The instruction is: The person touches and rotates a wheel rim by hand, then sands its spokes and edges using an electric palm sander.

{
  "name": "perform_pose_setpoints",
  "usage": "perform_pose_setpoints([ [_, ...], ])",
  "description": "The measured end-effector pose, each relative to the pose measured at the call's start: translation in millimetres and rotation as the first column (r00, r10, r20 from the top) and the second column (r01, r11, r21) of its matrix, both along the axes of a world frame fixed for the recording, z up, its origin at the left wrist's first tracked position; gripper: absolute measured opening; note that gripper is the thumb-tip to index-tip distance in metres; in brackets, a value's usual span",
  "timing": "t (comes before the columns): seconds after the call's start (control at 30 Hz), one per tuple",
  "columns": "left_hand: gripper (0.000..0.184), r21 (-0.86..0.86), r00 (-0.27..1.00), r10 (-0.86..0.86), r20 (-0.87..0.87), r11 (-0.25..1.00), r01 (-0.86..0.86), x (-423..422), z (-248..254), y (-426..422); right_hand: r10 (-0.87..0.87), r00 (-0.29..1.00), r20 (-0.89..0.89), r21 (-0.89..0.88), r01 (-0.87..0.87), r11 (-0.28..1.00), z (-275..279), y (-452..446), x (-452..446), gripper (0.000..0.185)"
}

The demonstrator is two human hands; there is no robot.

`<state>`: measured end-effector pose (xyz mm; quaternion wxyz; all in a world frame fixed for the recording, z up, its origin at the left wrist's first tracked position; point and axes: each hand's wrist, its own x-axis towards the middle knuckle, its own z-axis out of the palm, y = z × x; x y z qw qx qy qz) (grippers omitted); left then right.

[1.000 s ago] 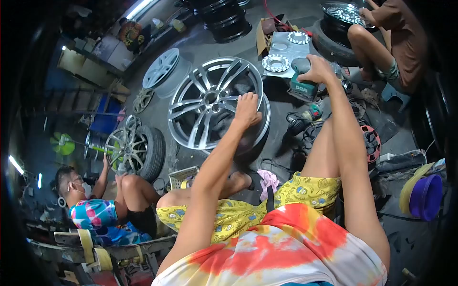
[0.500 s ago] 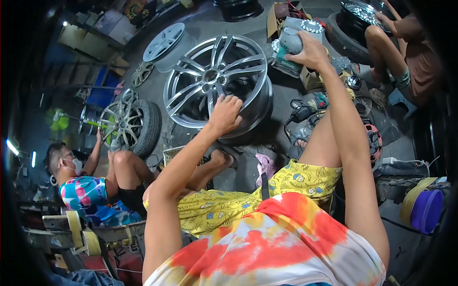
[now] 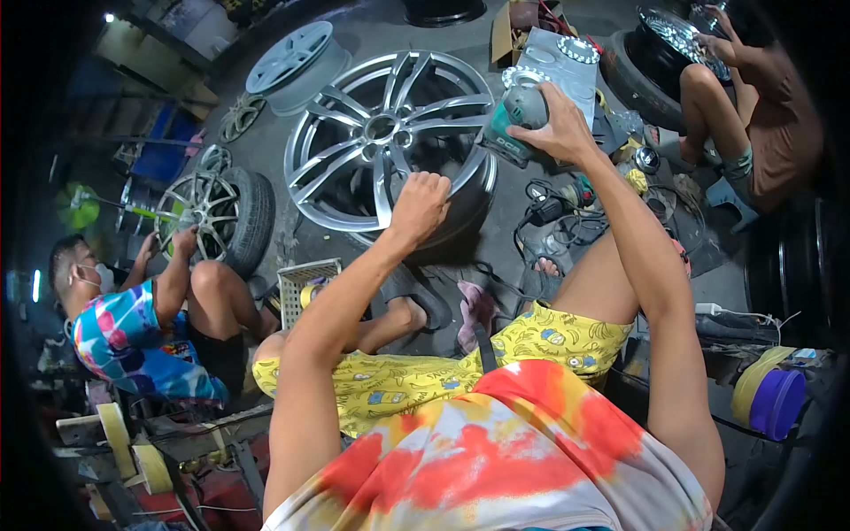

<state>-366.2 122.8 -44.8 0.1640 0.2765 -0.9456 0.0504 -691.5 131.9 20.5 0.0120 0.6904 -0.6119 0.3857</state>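
Note:
A silver multi-spoke wheel rim [image 3: 382, 128] lies face up on the floor in front of my knees. My left hand [image 3: 420, 208] is closed over the rim's near lower edge, its fingers curled; what lies under them is hidden. My right hand [image 3: 560, 128] grips a green and grey power sander [image 3: 516, 126] from above, just past the rim's right edge. Beyond the sander stands a grey flat surface [image 3: 567, 75] with silver ring-shaped parts on it.
Another silver rim [image 3: 290, 57] lies behind at left. A masked co-worker [image 3: 133, 319] sits at left by a tyred wheel [image 3: 252, 221]. At right sits a second person [image 3: 779, 115]. Cords and tools [image 3: 558, 203], a pink cloth [image 3: 476, 314] and a basket [image 3: 305, 288] are near my legs.
The sander in my right hand has come down and left, close to the rim. My left hand has shifted from the rim's right side toward its lower edge. The view has shifted.

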Motion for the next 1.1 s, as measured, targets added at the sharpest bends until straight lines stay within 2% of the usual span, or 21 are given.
perform_pose_setpoints([
  [0.1,0.031,-0.042,0.999,-0.023,0.042,0.999,0.025,12,0,2,-0.051,0.998,0.023,0.017,0.051,0.999,4,1,5,0.084],
  [0.13,0.032,-0.034,0.998,-0.031,0.047,0.999,0.032,17,4,2,-0.103,0.994,0.043,0.048,0.101,0.994,4,1,7,0.085],
  [0.2,0.034,-0.002,0.998,-0.043,0.042,0.999,0.043,24,5,0,-0.101,0.993,0.066,0.016,0.100,0.995,-2,1,11,0.084],
  [0.27,0.035,0.049,0.998,-0.052,0.029,0.998,0.050,27,5,-2,-0.050,0.994,0.099,-0.054,0.055,0.997,-11,4,18,0.083],
  [0.3,0.035,0.049,0.998,-0.049,0.031,0.998,0.048,27,6,-3,-0.047,0.994,0.101,-0.054,0.053,0.997,-9,9,23,0.083],
  [0.37,0.034,-0.014,0.995,-0.047,0.083,0.999,0.049,24,6,0,0.092,0.987,0.130,-0.003,-0.092,0.996,-5,25,34,0.086],
  [0.43,0.031,-0.008,0.990,-0.067,0.122,0.998,0.069,27,14,-3,0.085,0.989,0.120,0.010,-0.087,0.996,-7,22,36,0.084],
  [0.5,0.035,0.096,0.980,-0.113,0.163,0.991,0.098,32,30,-7,-0.008,0.993,0.120,-0.033,0.012,0.999,-9,9,32,0.083],
  [0.53,0.046,0.122,0.973,-0.167,0.157,0.981,0.149,34,44,-12,-0.062,0.992,0.111,0.016,0.060,0.998,-9,3,27,0.085],
  [0.57,0.046,0.098,0.976,-0.162,0.147,0.984,0.149,37,54,-7,-0.057,0.993,0.099,-0.006,0.058,0.998,-12,5,24,0.085],
  [0.63,0.044,0.312,0.999,0.004,0.036,0.950,-0.015,36,86,-8,-0.074,0.994,0.086,-0.081,0.081,0.993,-14,-2,16,0.087],
  [0.67,0.043,0.284,0.998,0.061,0.013,0.957,-0.062,39,95,-13,-0.073,0.994,0.084,-0.065,0.078,0.995,-16,1,16,0.087],
  [0.7,0.042,0.277,0.991,0.105,-0.083,0.958,-0.078,44,99,-21,-0.072,0.995,0.070,-0.060,0.077,0.995,-14,8,20,0.087],
  [0.77,0.041,0.406,0.946,0.285,-0.154,0.891,-0.203,55,103,-39,-0.012,0.994,0.108,0.028,0.009,1.000,-11,22,29,0.086],
  [0.8,0.040,0.401,0.941,0.305,-0.146,0.888,-0.226,67,102,-45,0.026,0.997,0.078,-0.028,-0.024,0.999,-9,32,37,0.084],
  [0.87,0.038,0.463,0.933,0.321,-0.163,0.860,-0.215,82,101,-58,0.030,0.998,0.052,-0.006,-0.029,1.000,-1,36,44,0.082],
  [0.9,0.043,0.481,0.924,0.367,-0.105,0.832,-0.275,78,120,-48,0.035,0.999,0.036,-0.017,-0.034,0.999,4,31,46,0.080],
  [0.97,0.043,0.536,0.912,0.357,-0.203,0.820,-0.202,80,122,-43,-0.011,0.999,0.034,0.001,0.011,1.000,2,16,39,0.080],
  [1.03,0.041,0.545,0.907,0.365,-0.210,0.814,-0.201,84,124,-39,-0.086,0.995,0.042,-0.063,0.089,0.994,2,5,31,0.081],
  [1.1,0.040,0.566,0.899,0.383,-0.211,0.798,-0.207,87,128,-34,-0.114,0.992,0.052,-0.033,0.115,0.993,-1,5,23,0.082],
])
